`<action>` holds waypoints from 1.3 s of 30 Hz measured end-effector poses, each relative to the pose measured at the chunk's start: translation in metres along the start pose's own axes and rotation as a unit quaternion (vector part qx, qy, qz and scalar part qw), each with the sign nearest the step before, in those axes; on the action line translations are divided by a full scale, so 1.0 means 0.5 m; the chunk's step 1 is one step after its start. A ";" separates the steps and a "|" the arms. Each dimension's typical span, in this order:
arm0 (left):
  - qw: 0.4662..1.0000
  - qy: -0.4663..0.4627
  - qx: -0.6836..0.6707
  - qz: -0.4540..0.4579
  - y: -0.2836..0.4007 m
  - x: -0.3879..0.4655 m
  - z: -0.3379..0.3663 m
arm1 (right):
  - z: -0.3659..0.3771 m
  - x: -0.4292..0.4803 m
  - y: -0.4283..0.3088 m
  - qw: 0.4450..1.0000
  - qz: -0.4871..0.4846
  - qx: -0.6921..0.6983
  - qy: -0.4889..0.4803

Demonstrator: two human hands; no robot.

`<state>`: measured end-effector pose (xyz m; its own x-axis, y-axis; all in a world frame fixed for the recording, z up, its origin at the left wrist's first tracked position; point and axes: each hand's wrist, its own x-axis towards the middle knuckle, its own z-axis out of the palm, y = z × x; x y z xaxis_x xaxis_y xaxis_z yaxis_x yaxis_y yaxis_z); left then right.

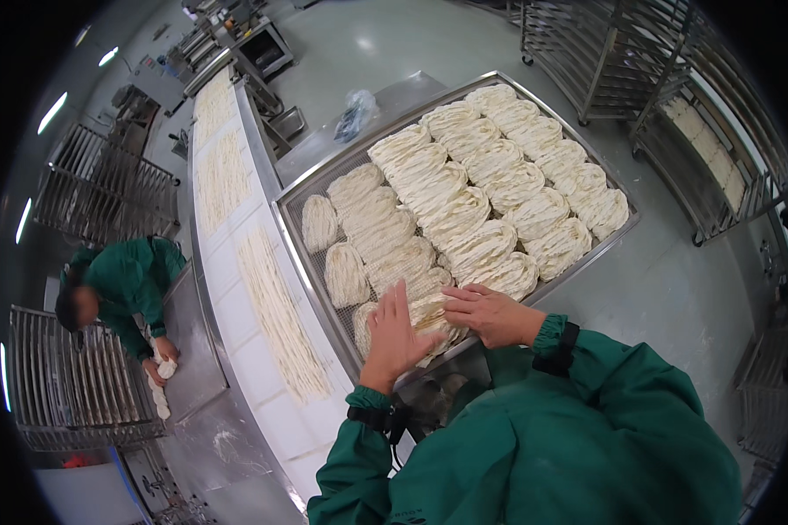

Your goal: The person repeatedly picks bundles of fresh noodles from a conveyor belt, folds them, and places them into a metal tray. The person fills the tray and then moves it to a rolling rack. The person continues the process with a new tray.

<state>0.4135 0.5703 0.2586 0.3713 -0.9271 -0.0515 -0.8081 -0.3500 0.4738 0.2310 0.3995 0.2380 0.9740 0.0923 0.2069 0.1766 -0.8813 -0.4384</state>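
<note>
In front of me is a steel-framed mesh tray carrying rows of pale, folded noodle bundles. At its near edge lies another noodle bundle, partly covered by my hands. My left hand is at the bundle's left side, fingers extended and thumb apart. From the right, my right hand rests its fingertips on the same bundle, its fingers slightly spread. Darker bundles on the tray's left side appear to lie beneath the mesh.
Left of the tray runs a white conveyor belt with strips of long noodles. Across it, a co-worker in green handles pale dough. A plastic bag lies behind the tray. Wheeled racks stand at the right.
</note>
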 end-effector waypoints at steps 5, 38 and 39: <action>0.993 0.022 0.078 0.088 -0.057 -0.066 0.097 | 0.009 -0.051 0.033 0.998 0.056 -0.012 -0.023; 0.833 0.302 -0.062 -0.460 -0.322 -0.507 0.080 | 0.041 0.065 -0.032 0.993 0.103 0.000 -0.060; 0.820 0.333 -0.133 -0.447 -0.288 -0.494 0.019 | 0.016 0.085 -0.042 0.995 0.091 0.019 -0.036</action>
<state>0.4337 0.8483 0.1949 0.9994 -0.0074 -0.0330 0.0173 -0.7257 0.6877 0.2696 0.4254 0.2489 0.9977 -0.0340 0.0585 -0.0005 -0.8680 -0.4965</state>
